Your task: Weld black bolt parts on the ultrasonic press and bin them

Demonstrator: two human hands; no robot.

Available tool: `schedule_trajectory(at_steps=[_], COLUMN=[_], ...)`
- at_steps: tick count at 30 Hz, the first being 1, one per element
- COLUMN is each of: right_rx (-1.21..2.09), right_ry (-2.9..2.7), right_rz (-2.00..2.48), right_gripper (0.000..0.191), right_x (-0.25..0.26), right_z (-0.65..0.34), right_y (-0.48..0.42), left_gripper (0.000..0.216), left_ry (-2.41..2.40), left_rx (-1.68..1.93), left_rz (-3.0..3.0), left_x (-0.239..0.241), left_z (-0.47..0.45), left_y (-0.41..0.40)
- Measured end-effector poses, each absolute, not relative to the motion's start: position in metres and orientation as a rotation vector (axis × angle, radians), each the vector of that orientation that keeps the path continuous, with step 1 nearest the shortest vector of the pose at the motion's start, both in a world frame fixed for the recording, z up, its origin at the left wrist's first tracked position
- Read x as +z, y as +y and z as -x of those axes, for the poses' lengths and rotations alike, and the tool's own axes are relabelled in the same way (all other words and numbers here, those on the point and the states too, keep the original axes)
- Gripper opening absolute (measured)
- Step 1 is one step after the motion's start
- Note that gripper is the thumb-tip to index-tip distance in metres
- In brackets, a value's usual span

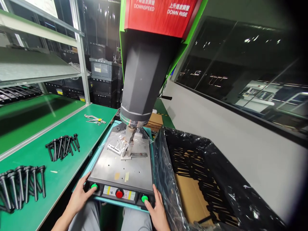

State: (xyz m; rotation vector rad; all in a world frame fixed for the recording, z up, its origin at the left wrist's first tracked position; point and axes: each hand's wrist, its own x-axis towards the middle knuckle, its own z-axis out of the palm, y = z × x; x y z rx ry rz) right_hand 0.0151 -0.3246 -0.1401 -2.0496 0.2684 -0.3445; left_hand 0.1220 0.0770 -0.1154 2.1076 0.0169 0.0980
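My left hand (80, 194) rests at the left front corner of the machine base, its thumb on a green button (94, 186) and its fingers stretched along the side. At the right front corner, my right hand (157, 208) has its thumb at the other green button (144, 198), fingers extended upward along the edge. Neither hand holds anything. Between the two sits a red button (119, 193). Behind the buttons lies a metal plate (113, 170) with a small fixture (126, 155) on it. The machine's tapered grey head (144, 73) stands above, its tip down at the fixture, partly behind clear plastic film.
Groups of black screw-like parts (26, 183) lie on the green table (64, 179) at left, with pliers (95, 119) farther back. Right of the machine, a plastic-lined bin (166, 170) holds many black parts and cardboard (190, 195). Crates (103, 70) are stacked behind.
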Motion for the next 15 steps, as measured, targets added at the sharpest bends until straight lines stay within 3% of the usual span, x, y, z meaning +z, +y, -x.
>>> schedule_trajectory(at_steps=[7,15], right_rx=[-0.744,-0.476], right_ry=[0.368,0.110], right_rz=[1.984,1.841], right_gripper=[0.046,0.047], right_x=[-0.082,-0.028], right_z=[-0.034,-0.125], right_y=[-0.300,-0.249], left_gripper=[0.062,0.056], left_ry=[0.236,0.194], left_rx=[0.198,-0.305], left_rz=[-1.970,-1.270], left_x=[-0.054,0.019], left_z=[-0.130,-0.173], left_y=[0.046,-0.049])
